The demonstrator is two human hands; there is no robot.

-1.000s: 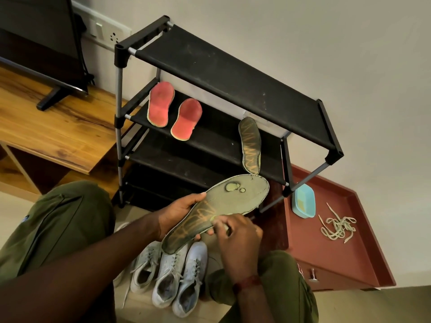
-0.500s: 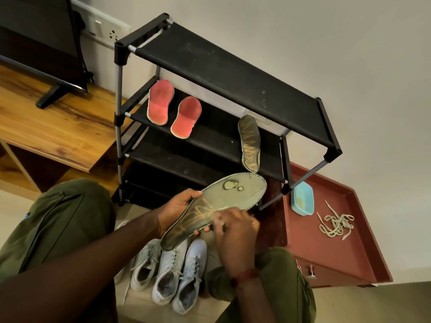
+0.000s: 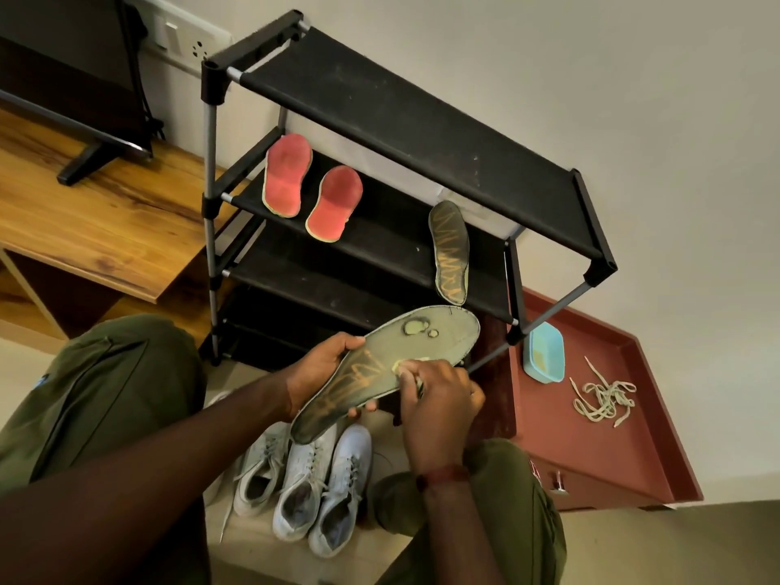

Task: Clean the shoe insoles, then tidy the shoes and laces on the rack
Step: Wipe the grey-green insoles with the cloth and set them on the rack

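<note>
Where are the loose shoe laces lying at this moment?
In the head view the laces lie in a tangled heap at the right, on the red-brown tray, just right of the blue tub, off the right end of the shoe rack.

The right hand [image 3: 439,409] has slid from the near edge of the insole [image 3: 422,344] up onto its face, a little toward the toe end. A pale wad [image 3: 399,366], hidden before, now peeks out of its grip and presses on the surface just past the orange scribble.
</note>
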